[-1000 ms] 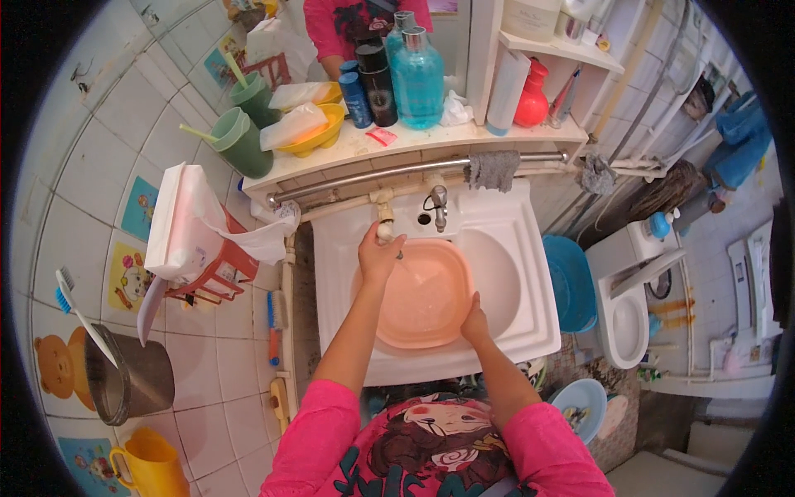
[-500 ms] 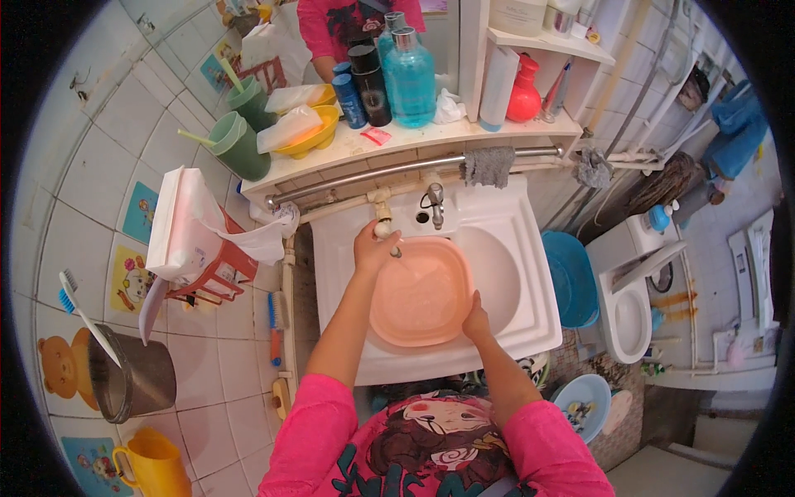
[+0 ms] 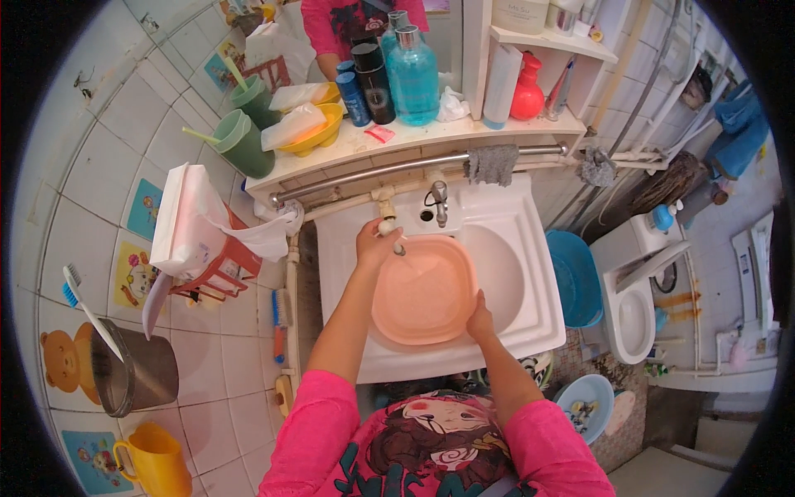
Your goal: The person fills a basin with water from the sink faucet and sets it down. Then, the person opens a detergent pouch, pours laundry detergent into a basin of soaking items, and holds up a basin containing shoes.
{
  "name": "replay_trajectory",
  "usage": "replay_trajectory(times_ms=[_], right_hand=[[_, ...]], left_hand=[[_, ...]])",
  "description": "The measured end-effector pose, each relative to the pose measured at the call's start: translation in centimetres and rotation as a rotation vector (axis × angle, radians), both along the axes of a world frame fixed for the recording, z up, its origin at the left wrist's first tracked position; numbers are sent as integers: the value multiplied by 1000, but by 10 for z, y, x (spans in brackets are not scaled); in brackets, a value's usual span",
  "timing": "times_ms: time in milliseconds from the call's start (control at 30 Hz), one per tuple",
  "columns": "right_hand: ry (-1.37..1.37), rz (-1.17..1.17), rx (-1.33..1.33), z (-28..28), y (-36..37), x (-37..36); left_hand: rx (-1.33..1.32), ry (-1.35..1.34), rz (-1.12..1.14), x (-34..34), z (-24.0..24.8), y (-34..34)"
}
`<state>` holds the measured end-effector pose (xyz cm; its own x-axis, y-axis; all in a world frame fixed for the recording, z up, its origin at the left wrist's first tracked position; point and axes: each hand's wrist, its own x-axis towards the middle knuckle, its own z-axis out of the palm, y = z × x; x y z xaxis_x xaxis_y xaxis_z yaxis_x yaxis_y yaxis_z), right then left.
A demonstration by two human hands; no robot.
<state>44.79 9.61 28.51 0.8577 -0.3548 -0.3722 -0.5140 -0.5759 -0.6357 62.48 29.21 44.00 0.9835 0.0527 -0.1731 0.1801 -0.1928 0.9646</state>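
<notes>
Head view. Basin, one, peach: centre of frame, in the sink, one. Tap, one, white: left hand's fingers curl round it. Right hand: at the basin's right rim, thumb showing, fingers hidden; I cannot tell whether it grips. Progress, in my judgement: basin placed under the spout; water level unclear; both hands yet to leave. Faucet, one, upper centre. Floor tubs, two: blue tub, right; pale tub, lower right.

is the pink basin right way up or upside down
Right way up: the basin shows its open inside, right hand at its rim.
</notes>
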Motion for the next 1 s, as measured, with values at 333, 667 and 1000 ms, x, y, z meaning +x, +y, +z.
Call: replay_trajectory(times_ms=[333, 667, 1000], right_hand=[[-136, -100, -9, -4, -5, -1], [-199, -117, 15, -10, -21, -5], [-168, -108, -19, -16, -26, -7]], left_hand=[[5, 11, -1, -3, 6, -2], [53, 19, -25, -4, 10, 0], [-9, 64, -34, 1, -1, -1]])
